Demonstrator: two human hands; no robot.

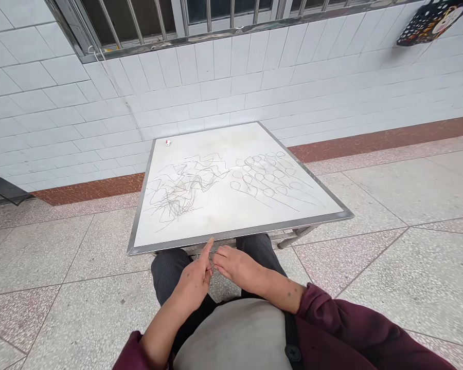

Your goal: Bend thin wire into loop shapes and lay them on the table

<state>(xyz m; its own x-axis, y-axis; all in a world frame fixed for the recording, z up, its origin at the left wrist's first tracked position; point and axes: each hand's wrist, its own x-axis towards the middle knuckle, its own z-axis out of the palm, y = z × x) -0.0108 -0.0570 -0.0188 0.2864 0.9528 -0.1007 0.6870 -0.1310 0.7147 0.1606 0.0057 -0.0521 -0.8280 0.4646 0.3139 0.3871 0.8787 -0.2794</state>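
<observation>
White tabletop (216, 221), grey edging (239, 235) right the way round, thin dark strands (181, 195) tangled over the left, loop-ended strands (268, 176) crowding the right, and there, far-left corner, a small red-and-white object (168, 143)!

Here at six o'clock, the left hand (195, 280) points towards the metal-edged white table (221, 218), the right hand (238, 264) just beside it, anything pinched there too small to tell. On top, crinkled dark strands (182, 194) tangle at nine o'clock, looped strands (263, 174) spread at three; barred window (219, 21) up at twelve!
</observation>
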